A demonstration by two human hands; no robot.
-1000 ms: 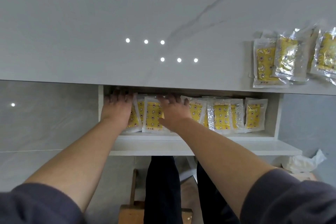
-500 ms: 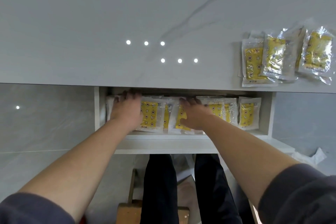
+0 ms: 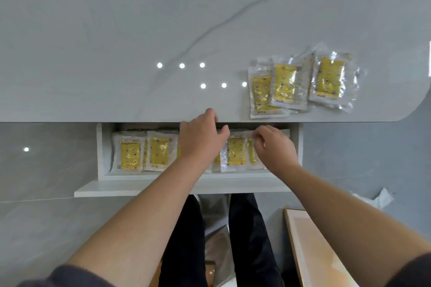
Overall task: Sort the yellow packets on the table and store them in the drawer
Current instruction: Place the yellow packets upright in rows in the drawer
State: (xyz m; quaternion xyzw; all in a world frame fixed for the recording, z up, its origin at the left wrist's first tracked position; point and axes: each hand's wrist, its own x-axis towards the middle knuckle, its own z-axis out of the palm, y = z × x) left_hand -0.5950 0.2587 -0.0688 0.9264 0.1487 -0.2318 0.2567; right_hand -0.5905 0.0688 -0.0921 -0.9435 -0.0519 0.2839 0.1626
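Three yellow packets in clear wrap lie overlapping on the grey table, near its front edge at the right: one (image 3: 262, 94), one (image 3: 285, 82) and one (image 3: 328, 79). Below the edge the white drawer (image 3: 102, 158) stands open with several yellow packets in a row, such as one (image 3: 130, 152), one (image 3: 159, 150) and one (image 3: 236, 151). My left hand (image 3: 200, 140) hovers over the drawer's middle with relaxed fingers, its tips over the table edge, holding nothing. My right hand (image 3: 274, 149) hangs over the drawer's right end, fingers loosely curled above the packets there.
The marble-patterned table top (image 3: 116, 53) stretches wide behind the drawer. A wooden board (image 3: 312, 251) stands at lower right by my legs. Crumpled white paper (image 3: 377, 199) lies on the floor at the right. The drawer's front panel (image 3: 140, 187) juts toward me.
Both hands have lifted off the packets in the drawer. My left hand moved right and up to the table edge. My right hand shifted right, its fingers now curled.
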